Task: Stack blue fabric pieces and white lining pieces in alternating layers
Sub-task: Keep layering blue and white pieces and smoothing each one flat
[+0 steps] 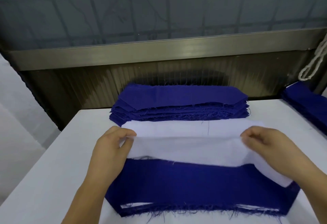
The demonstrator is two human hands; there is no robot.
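A white lining piece point(187, 149) hangs stretched between my two hands above the near stack. My left hand point(113, 146) pinches its left end and my right hand point(263, 144) pinches its right end. Below it lies the near stack, topped by a blue fabric piece point(194, 186) with frayed edges; slivers of white lining show at its front edge. Behind lies a flat pile of white lining pieces point(177, 127), and beyond that a thick pile of blue fabric pieces point(180, 99).
Everything rests on a white table point(70, 153). Another pile of blue fabric point(307, 103) sits at the far right edge. A metal ledge point(159, 53) and a dark wall run behind the table. A white cord point(313, 62) hangs at the upper right.
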